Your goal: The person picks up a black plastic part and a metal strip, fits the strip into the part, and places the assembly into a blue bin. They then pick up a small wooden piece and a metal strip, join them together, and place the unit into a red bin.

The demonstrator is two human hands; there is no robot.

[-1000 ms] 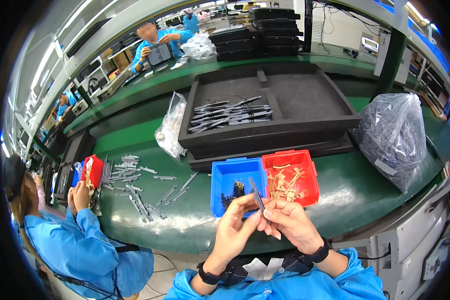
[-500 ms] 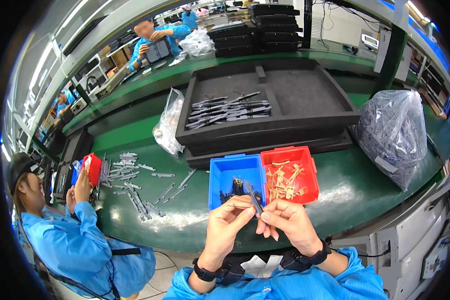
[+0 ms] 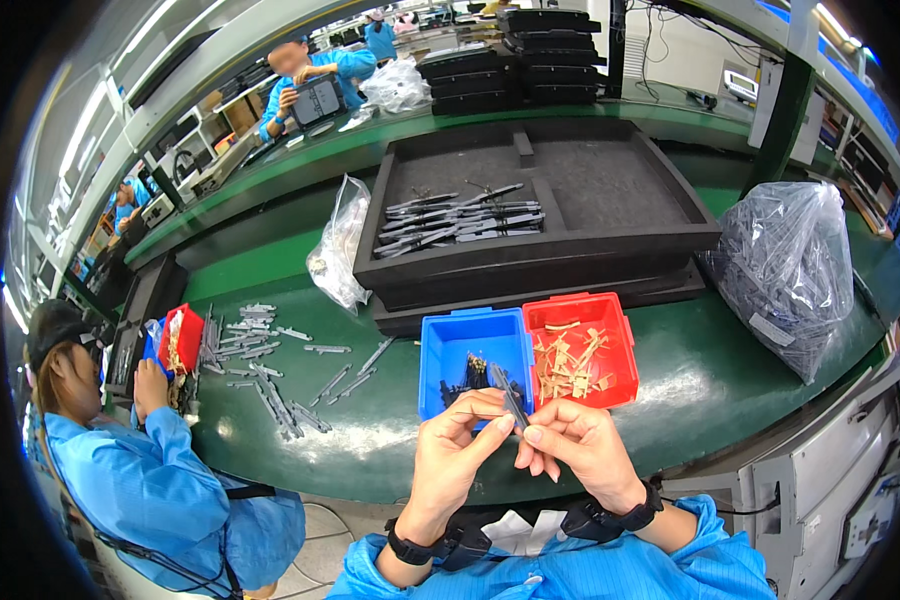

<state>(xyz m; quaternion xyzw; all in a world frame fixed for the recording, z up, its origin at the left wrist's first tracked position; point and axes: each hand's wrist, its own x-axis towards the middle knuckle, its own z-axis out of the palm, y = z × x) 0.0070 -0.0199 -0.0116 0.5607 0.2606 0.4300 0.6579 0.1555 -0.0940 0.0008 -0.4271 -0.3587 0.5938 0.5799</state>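
Green worktop [image 3: 710, 380] carried one blue bin [image 3: 470, 350] and one red bin [image 3: 580, 345]; left hand [image 3: 455, 455] and right hand [image 3: 575, 445] fingers pinched one grey strip [image 3: 510, 395] between them.

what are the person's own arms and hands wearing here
Both hands are bare, no gloves: left hand, right hand. Each wrist carries a black strap band, the left wrist band and the right wrist band. The bright blue smock sleeves are pushed back behind the bands, and a white paper tag sits at the chest.

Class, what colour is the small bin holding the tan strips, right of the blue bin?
Red bin, clearest in the head view.
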